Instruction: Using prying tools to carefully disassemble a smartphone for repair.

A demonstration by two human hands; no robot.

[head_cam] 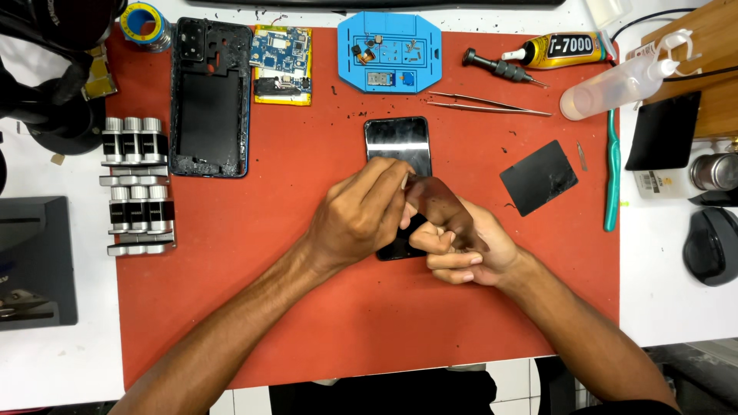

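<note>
Centrally, both hands' fingers pinch dark translucent film [440,206] (flexible) over glossy phone [397,143].

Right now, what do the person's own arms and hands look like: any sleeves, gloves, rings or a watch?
Both forearms are bare up to the frame's bottom edge; no sleeve shows. The left hand and right hand are ungloved, and no ring, watch or wristband is visible. The fingernails are short. A dark translucent film covers part of the right hand, so those fingers cannot be checked.

A white counter [676,307] carries a red work mat [269,269]. On the mat lie a black phone screen [396,142], an open phone frame [209,96], a circuit board [281,63], a blue parts tray [390,52], tweezers [488,104] and a black plate [539,177].
</note>
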